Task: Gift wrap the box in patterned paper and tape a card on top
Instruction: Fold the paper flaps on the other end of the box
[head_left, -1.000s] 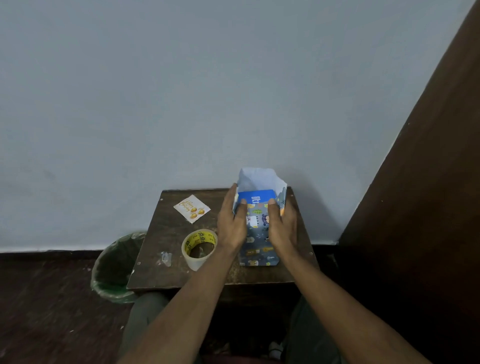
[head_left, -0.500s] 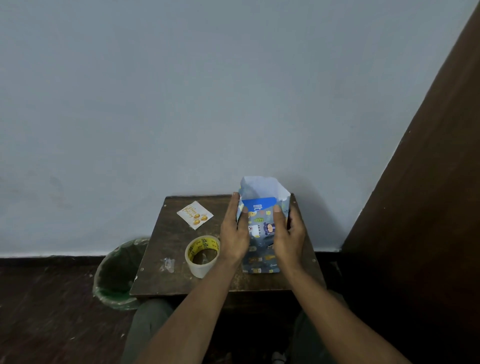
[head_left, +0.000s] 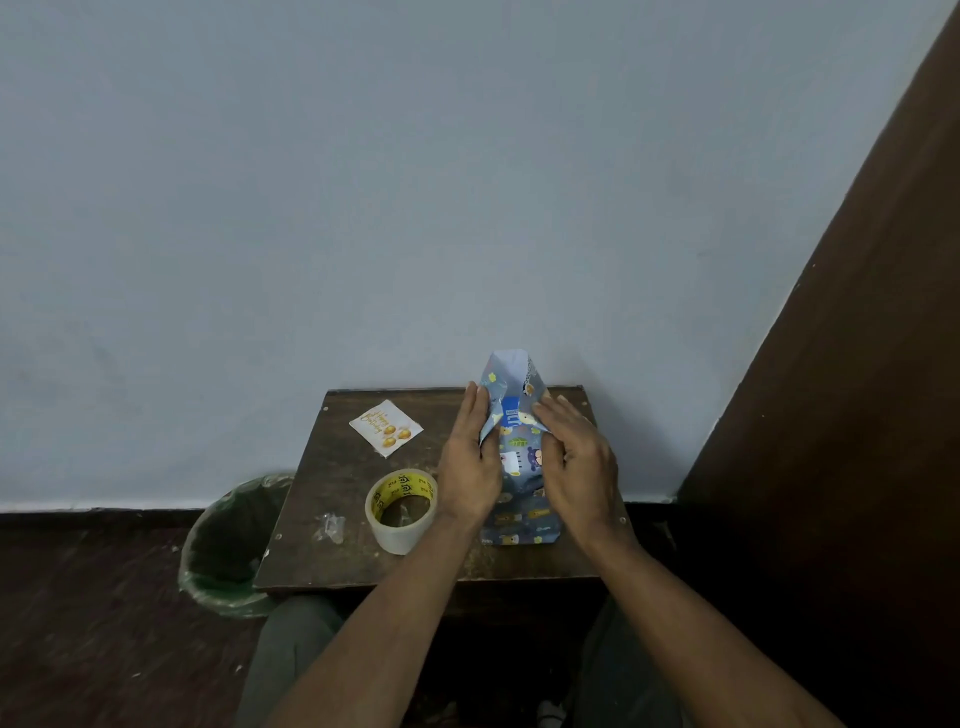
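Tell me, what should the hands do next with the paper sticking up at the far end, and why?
Probably fold the upright flap down over the box's blue end. The left hand and right hand have pressed the side flaps of the patterned paper inward, yet blue still shows. The tape roll sits close by for sealing afterwards.

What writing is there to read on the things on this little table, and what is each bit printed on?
"Happy Birthday": gold script on the white card, faint, so my best reading.
Black print round the yellow core of the tape roll: too blurred to read.
White lettering on the blue box face showing through the gap in the patterned paper: too small and mostly covered.
The paper itself shows only cartoon pictures.
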